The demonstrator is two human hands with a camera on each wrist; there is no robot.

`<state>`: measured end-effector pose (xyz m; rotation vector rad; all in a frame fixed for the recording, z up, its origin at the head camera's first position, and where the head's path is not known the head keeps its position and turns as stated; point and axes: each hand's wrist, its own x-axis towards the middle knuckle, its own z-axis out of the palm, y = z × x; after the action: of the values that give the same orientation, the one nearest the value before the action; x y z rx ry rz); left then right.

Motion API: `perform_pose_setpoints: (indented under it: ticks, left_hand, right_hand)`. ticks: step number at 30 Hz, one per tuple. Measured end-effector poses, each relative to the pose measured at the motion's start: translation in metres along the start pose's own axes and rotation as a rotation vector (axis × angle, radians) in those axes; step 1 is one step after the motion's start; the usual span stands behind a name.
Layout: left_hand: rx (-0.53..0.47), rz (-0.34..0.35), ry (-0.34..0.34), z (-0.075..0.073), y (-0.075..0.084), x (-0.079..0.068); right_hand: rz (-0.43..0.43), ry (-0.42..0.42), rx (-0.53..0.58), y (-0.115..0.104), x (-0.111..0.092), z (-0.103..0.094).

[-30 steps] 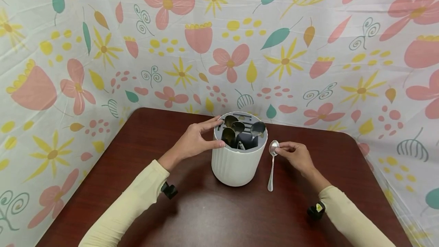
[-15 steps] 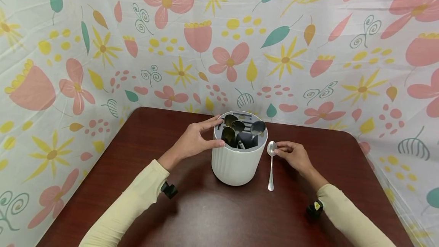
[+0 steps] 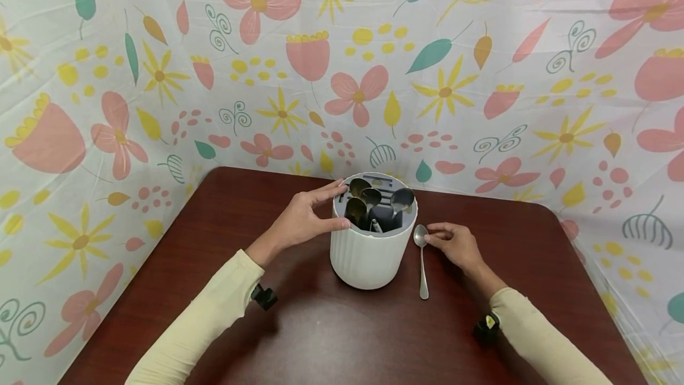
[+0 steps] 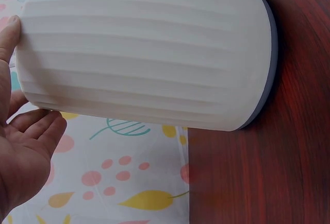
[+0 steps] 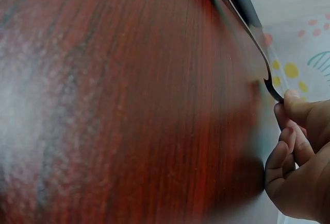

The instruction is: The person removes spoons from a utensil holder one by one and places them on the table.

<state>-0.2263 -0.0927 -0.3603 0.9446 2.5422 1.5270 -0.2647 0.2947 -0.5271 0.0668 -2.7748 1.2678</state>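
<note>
A white ribbed utensil holder (image 3: pixel 369 257) with a grey slotted top stands upright on the table; several dark-bowled spoons (image 3: pixel 372 197) stick up from it. Against its left rim rests my left hand (image 3: pixel 300 217), thumb at the front and fingers extended behind; the left wrist view shows these fingers touching the ribbed wall. My right hand (image 3: pixel 454 245) pinches the bowl edge of a silver spoon (image 3: pixel 423 266) between thumb and index finger, just right of the holder. The spoon's handle points toward me. Seen edge-on in the right wrist view, the spoon (image 5: pixel 252 36) is partly cut off.
Dark reddish wood makes up the tabletop (image 3: pixel 342 337). A floral cloth (image 3: pixel 342 76) hangs behind the table and along both sides. On each wrist sits a small black camera, the left one (image 3: pixel 264 296) and the right one (image 3: pixel 487 327).
My right hand has shifted slightly left, bringing the spoon's bowl closer to the holder and a little lower. The left hand and the holder stay where they were.
</note>
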Motion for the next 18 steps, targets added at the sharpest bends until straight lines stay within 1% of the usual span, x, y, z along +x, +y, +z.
perform_pose_setpoints:
  ticks: [4,8,14,16,18]
  left_hand:
    - [-0.010,0.007,-0.001,0.000,-0.003,0.000]
    - [-0.008,0.009,-0.002,0.000,-0.001,0.000]
    - [0.000,0.005,0.001,-0.001,0.004,-0.001]
    - [-0.006,-0.001,0.000,0.000,0.002,-0.001]
    - [-0.004,0.005,0.004,0.002,-0.010,0.002]
  right_hand:
    - [-0.004,0.006,-0.033,0.002,0.000,0.000]
    - [-0.015,0.014,-0.067,0.003,0.000,0.000]
    - [-0.072,0.037,-0.140,0.003,0.000,-0.001]
    - [-0.087,0.045,-0.162,0.003,0.000,-0.002]
    - [-0.087,0.052,-0.169,0.003,-0.001,-0.004]
